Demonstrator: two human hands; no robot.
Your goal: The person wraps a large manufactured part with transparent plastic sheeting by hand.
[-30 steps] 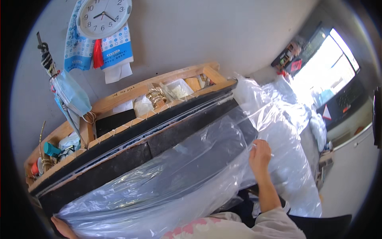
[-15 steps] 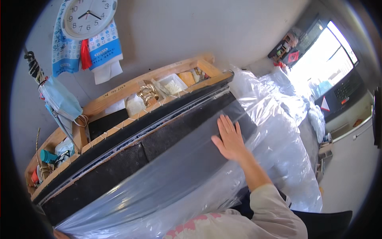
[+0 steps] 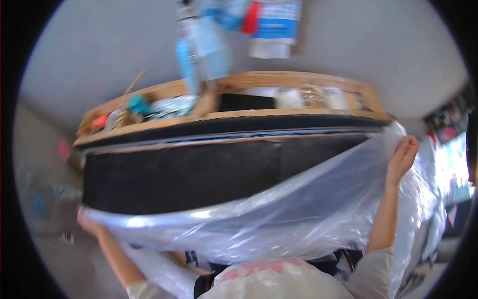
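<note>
A clear plastic sheet (image 3: pixel 279 219) stretches between my two hands, over the near part of a long black-topped bench (image 3: pixel 189 174). At the bench's left end, my left hand (image 3: pixel 90 223) is closed on the sheet's left edge; motion blurs it. My right hand (image 3: pixel 406 152) is raised beyond the right end, its fingers curled around the sheet's gathered edge. From there the upper edge of the plastic slants down across the black surface, leaving its far left part uncovered. More crumpled plastic hangs to the right of my right forearm.
A wooden trough (image 3: pixel 298 74) along the bench's back holds a teal container (image 3: pixel 138 104), a gold-coloured bundle (image 3: pixel 312 95) and white trays. A pale blue mask (image 3: pixel 211 47) and blue-white tissue packs (image 3: pixel 275 25) hang above it. A bright window (image 3: pixel 453 162) is far right.
My right hand has gone from lying flat on the plastic to gripping its edge at the right. My left hand has come into full view. The view has swung left, and the sheet is lifted.
</note>
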